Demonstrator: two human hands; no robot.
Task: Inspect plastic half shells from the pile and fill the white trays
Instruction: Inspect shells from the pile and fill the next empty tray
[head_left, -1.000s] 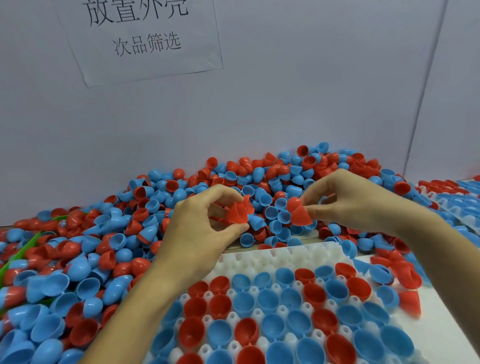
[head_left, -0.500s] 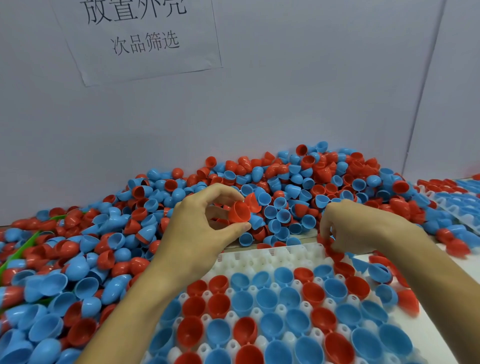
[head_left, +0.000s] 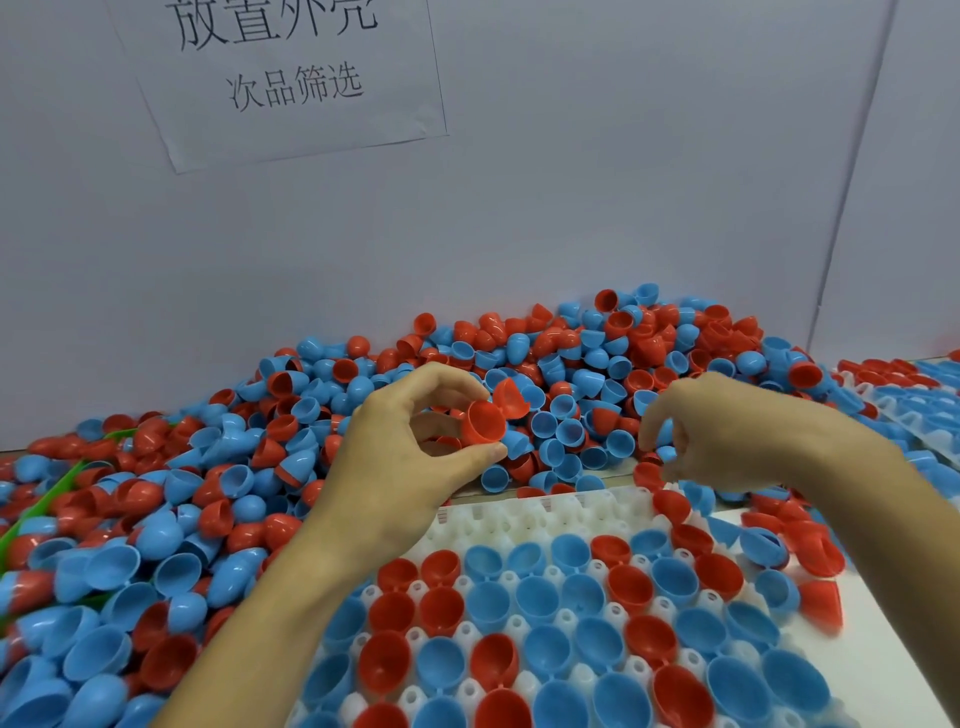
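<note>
Here, I log: left hand (head_left: 400, 457) above the white tray (head_left: 519, 514), fingers pinching a red half shell (head_left: 484, 422); right hand (head_left: 727, 436) beyond the tray's far edge, fingers loosely curled, holding nothing

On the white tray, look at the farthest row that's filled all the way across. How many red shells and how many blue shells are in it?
Farthest filled row on the white tray:
Red shells: 4
Blue shells: 4
Total: 8
The lone red shell in the mostly bare row behind it is not counted.
</note>
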